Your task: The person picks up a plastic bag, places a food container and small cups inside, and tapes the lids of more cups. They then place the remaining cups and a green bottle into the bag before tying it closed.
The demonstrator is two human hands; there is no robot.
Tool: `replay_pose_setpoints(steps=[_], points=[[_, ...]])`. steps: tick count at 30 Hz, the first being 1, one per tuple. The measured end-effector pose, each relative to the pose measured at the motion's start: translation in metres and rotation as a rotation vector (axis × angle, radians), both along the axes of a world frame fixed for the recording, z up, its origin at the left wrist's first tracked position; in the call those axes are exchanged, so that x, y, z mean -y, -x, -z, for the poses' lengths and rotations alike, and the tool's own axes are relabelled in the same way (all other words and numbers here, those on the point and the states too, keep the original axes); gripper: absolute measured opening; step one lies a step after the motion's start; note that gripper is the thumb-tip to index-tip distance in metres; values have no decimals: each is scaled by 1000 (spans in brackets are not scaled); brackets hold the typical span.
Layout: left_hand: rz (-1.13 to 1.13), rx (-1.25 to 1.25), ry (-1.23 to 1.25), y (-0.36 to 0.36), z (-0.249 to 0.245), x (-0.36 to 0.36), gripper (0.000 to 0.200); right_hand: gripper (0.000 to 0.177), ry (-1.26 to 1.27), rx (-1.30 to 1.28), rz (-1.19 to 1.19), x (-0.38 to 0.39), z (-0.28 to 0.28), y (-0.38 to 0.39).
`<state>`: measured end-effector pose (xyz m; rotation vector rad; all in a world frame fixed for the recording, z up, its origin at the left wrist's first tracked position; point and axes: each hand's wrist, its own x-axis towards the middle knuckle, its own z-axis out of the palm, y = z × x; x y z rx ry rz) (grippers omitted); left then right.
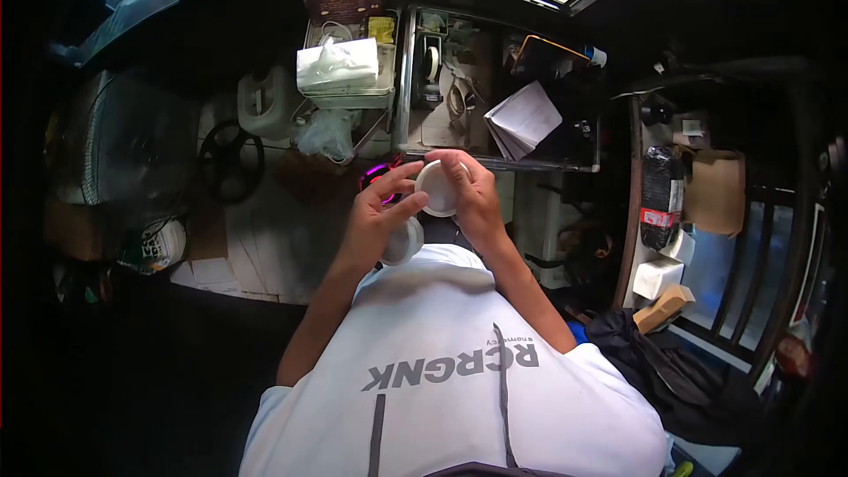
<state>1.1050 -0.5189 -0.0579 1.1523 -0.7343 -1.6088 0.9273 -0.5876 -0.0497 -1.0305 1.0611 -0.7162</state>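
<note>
White round lid [436, 192] pinched in your right hand [478, 203], just beside your left thumb.
Your left hand [374, 212] holds a translucent container [402, 247] below it; this looks like two-handed handling, and the next move calls for a steady right pinch.
</note>
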Motion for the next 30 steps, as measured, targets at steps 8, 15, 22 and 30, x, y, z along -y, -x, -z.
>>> replay_pose_setpoints(steps=[8, 15, 22, 30], points=[[380, -85, 136, -20, 7, 33, 75, 64, -100, 165, -105, 16, -14, 5], [541, 178, 207, -7, 8, 86, 73, 71, -156, 100, -143, 52, -13, 21], [454, 89, 177, 37, 12, 136, 66, 70, -248, 61, -197, 122, 1, 62], [327, 170, 167, 77, 48, 174, 63, 68, -295, -47, -384, 185, 20, 115]])
